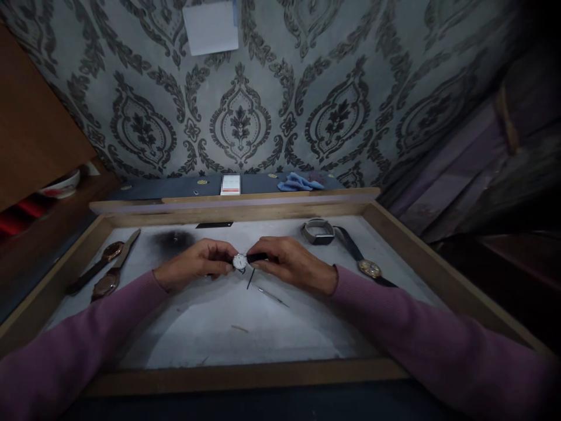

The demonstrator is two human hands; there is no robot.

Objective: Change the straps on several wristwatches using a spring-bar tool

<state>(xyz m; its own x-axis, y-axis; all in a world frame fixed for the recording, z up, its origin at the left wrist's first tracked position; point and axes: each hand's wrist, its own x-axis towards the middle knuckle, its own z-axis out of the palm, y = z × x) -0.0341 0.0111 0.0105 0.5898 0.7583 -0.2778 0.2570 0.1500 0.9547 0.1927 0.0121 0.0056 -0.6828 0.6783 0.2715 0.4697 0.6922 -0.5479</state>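
Note:
A small wristwatch [239,261] with a round white dial is held between my two hands, above the white floor of a shallow wooden tray [245,374]. My left hand [204,262] pinches the left side of the watch with thumb and fingers. On the other side, my right hand [289,263] grips its dark strap [257,257] close to the case. Just below the fingers lies a thin metal tool [272,296] with a pointed end, and a narrow dark strip [250,279] shows beside it.
Two watches [105,285] lie at the tray's left. A grey-banded watch [318,231] and a gold-faced watch [369,268] are at the right. Near the back is a black flat strip [214,224]. Behind the tray sit a phone [231,184] and a blue cloth [298,182].

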